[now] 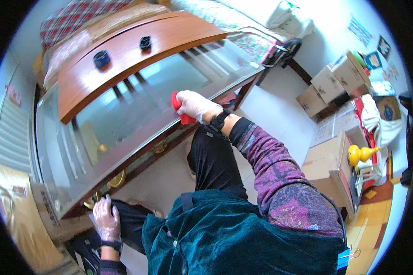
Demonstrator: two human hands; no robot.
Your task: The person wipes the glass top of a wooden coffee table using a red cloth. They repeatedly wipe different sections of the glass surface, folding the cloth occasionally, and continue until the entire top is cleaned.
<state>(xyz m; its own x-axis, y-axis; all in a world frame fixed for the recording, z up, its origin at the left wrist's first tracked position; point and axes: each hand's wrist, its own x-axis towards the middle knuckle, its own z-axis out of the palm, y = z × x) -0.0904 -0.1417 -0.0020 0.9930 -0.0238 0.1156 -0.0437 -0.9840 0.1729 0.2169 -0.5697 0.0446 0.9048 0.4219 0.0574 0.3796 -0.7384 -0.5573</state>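
A red cloth (pixel 187 118) is bunched in my right hand (pixel 195 105), which wears a clear plastic glove. It rests at the near edge of a glass-topped table (pixel 134 134) with a dark wooden frame. My left hand (pixel 106 218), gloved the same way, hangs low beside my left knee, near the table's lower left corner. Its fingers are extended and nothing shows in them. A brown wooden board (pixel 179 31) lies along the far part of the glass. On that board stand a blue round container (pixel 101 59) and a small black container (pixel 145 43).
Cardboard boxes (pixel 337 82) are stacked against the right wall. A nearer large carton (pixel 325 165) has a yellow gourd-shaped object (pixel 363 154) beside it. Behind the table is a cushioned wooden seat (pixel 72 46). A ribbed white radiator (pixel 13 127) stands at the left.
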